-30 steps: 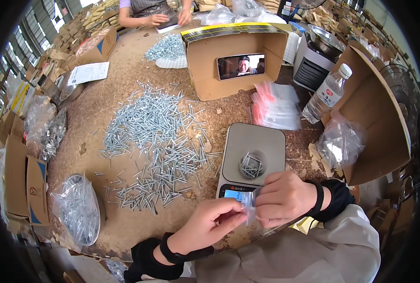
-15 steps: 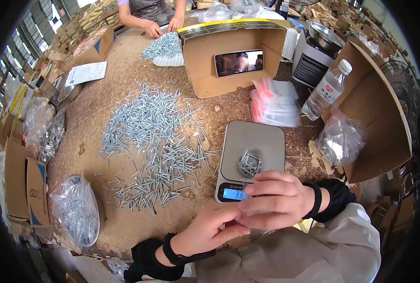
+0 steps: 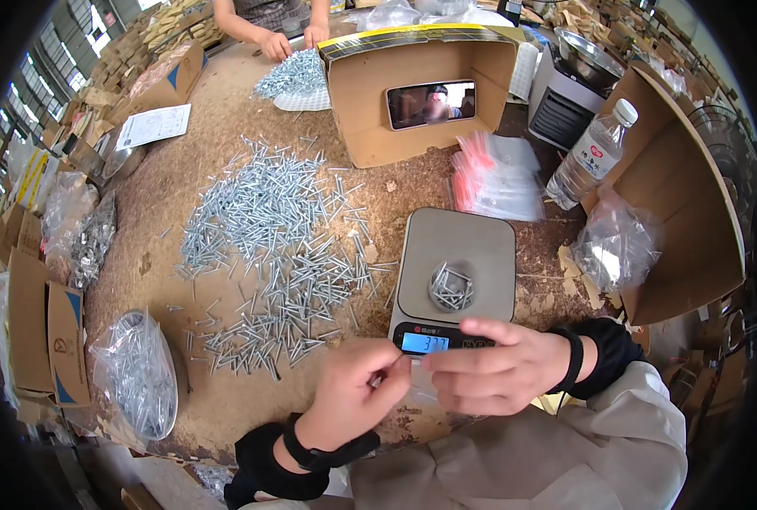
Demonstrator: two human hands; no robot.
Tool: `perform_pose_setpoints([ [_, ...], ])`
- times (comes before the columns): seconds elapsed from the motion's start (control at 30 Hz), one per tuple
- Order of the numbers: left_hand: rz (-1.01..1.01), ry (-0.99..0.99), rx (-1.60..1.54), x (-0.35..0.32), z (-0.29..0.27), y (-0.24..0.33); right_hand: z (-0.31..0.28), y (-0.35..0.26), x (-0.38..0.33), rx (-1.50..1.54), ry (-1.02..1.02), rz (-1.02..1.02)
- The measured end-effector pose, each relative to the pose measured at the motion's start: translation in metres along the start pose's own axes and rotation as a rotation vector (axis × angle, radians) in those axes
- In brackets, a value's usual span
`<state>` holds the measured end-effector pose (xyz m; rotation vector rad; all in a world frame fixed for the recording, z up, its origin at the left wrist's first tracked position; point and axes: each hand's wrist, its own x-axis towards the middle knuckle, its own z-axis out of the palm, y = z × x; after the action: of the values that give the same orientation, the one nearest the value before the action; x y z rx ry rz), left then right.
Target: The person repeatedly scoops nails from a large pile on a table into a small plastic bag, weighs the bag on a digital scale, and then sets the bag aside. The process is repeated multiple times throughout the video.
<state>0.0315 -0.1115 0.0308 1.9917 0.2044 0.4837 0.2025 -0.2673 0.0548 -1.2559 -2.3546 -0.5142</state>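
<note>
The left hand [image 3: 354, 393] is just off the near-left corner of the scale [image 3: 484, 242], its fingers curled in, thumb drawn up against the index finger. The left wrist [image 3: 320, 432] bends from a left forearm [image 3: 280, 473] lying nearer the body and left of the scale. At the scale's near edge, the right hand [image 3: 493, 367] reaches leftward, fingers mostly extended, the uppermost parted from the rest. The right wrist [image 3: 558, 357] and right forearm [image 3: 609, 353] lie to the scale's near right.
</note>
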Motion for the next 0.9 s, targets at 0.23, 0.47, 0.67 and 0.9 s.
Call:
perform_pose_setpoints([
  [0.23, 0.019, -0.100, -0.360, 0.003, 0.005, 0.003, 0.000, -0.001, -0.001, 0.166, -0.047, 0.064],
  [0.47, -0.117, -0.290, -0.504, -0.007, 0.011, -0.008, 0.002, 0.016, -0.002, 0.382, -0.053, 0.163],
  [0.67, -0.160, -0.023, -0.521, -0.002, -0.004, -0.007, 0.002, 0.061, -0.021, 0.418, -0.060, 0.580],
  [0.9, -0.131, -0.109, -0.085, -0.004, 0.005, -0.007, 0.022, 0.057, -0.026, 0.533, -0.019, 0.736],
])
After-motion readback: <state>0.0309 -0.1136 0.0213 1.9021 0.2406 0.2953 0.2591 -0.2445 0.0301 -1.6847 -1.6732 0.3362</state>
